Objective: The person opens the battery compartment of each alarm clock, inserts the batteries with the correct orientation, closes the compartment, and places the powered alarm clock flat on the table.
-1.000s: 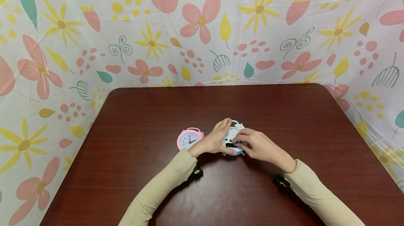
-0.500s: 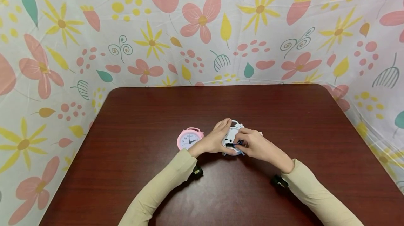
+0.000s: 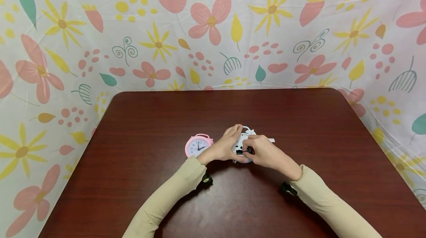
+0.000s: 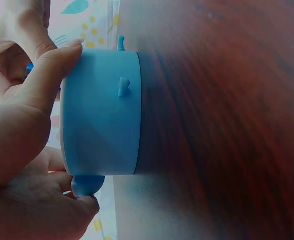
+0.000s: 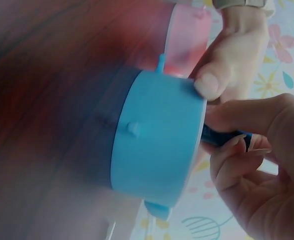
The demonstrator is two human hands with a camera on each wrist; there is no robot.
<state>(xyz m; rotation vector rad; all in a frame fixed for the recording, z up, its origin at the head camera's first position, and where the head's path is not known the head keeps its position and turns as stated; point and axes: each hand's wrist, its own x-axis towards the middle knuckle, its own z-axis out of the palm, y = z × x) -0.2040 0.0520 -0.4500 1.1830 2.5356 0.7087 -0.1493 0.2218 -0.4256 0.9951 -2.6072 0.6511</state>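
Note:
A light-blue alarm clock (image 5: 159,135) lies face down on the table, its white back (image 3: 240,142) and dark battery slot turned up. Across its side reaches my left hand (image 3: 224,148), which grips the clock; in the left wrist view the thumb lies along the rim and other fingers are at the bell side. My right hand (image 3: 266,153) pinches a dark-blue battery (image 5: 224,136) between thumb and fingers, its end right at the clock's back. The slot is partly hidden by the fingers.
A pink alarm clock (image 3: 199,145) stands left of the blue one, dial facing up toward the head camera. Beyond the right hand lies a small flat white piece (image 3: 271,140). The brown table (image 3: 213,108) ends at a flowered cloth (image 3: 213,46).
My right hand has shifted slightly left with the battery, closer over the slot. The small white piece has come into view behind it. My left hand keeps its hold on the clock.

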